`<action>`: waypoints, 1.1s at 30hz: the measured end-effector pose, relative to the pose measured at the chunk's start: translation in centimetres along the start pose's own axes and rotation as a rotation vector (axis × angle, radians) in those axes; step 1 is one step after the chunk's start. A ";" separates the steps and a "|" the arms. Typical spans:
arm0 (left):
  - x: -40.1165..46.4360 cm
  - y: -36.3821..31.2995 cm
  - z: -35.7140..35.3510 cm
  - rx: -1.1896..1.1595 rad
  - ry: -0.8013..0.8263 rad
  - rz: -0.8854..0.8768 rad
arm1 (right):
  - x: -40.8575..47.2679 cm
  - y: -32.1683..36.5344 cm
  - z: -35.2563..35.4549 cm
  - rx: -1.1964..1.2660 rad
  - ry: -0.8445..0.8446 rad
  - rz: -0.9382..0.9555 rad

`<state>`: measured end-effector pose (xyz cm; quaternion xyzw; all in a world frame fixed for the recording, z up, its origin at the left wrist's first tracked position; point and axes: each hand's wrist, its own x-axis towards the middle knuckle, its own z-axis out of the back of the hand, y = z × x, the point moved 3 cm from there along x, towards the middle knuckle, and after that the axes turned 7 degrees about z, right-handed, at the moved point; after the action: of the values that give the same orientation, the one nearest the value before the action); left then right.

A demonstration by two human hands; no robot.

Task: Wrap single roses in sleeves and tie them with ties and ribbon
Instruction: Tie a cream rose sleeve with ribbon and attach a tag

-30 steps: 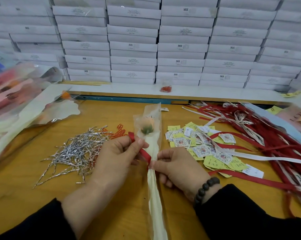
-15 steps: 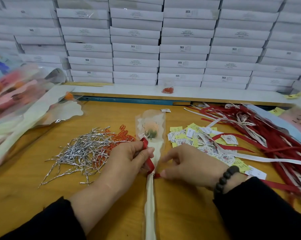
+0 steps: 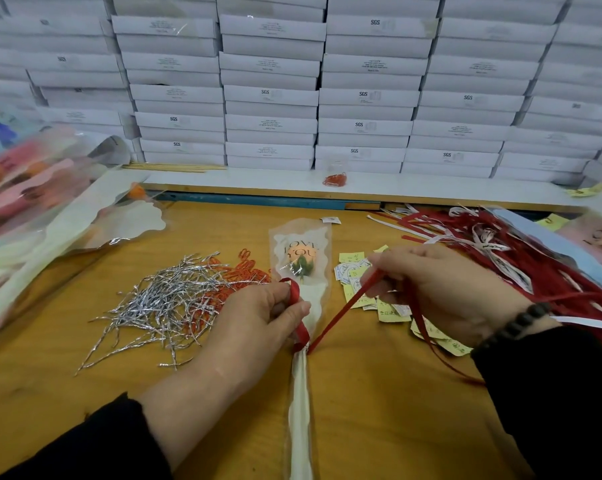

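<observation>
Right at the neck of the sleeved rose [image 3: 301, 268], your left hand [image 3: 258, 320] pinches a loop of the red ribbon [image 3: 341, 306] against the wrap, thumb on top, fingers curled under. Your right hand [image 3: 445, 289] grips the ribbon's other end and holds it out to the right, so it runs taut and diagonal from the knot point up to your fingers; the tail trails off under your wrist. The rose lies flat on the wooden table [image 3: 379, 393], bloom pointing away from you, stem sleeve running back toward you, "LOVE YOU" printed on the front. Just left of your left hand sits the pile of silver twist ties [image 3: 161, 303], with orange ties [image 3: 244, 268] behind it. Under your right hand there's a scatter of small paper tags [image 3: 353, 271], and further right the heap of red ribbons [image 3: 535, 258]. Stacked white boxes [image 3: 271, 95] fill the back.
</observation>
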<state>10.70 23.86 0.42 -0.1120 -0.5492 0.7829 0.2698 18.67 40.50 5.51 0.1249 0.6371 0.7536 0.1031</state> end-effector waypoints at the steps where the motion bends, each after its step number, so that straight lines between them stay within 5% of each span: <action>1: 0.0 0.0 0.0 -0.004 0.004 -0.004 | 0.1 -0.1 0.5 0.040 -0.043 0.006; 8: 0.1 0.0 0.0 0.033 -0.003 -0.031 | 0.6 -0.7 3.7 0.022 -0.359 0.057; 11: -0.1 -0.3 0.1 0.068 0.001 -0.052 | 0.3 -0.7 3.9 -0.689 -0.543 0.124; 13: -0.2 -0.4 0.1 0.121 -0.009 -0.073 | -0.2 0.2 3.1 -1.044 -0.620 0.350; 15: -0.2 -0.5 0.1 0.158 -0.021 -0.087 | 0.0 0.1 1.6 -0.971 -0.399 0.293; 18: -0.2 -0.7 0.1 0.166 -0.020 -0.080 | 0.2 -1.7 -0.8 -0.984 -0.015 -0.052; 24: -0.4 -1.0 0.1 0.205 -0.018 -0.050 | 0.0 -2.6 -2.3 -1.315 0.116 -0.079; 29: -0.6 -1.4 0.1 0.227 -0.033 -0.045 | -0.4 -2.3 -1.7 -0.962 0.333 -0.201; 33: -0.6 -1.4 0.1 0.181 -0.024 -0.028 | -0.8 -2.1 -1.5 -0.930 0.396 -0.233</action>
<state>11.59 23.78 1.71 -0.0700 -0.4810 0.8269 0.2829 18.90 39.23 3.15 -0.1509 0.2517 0.9498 0.1086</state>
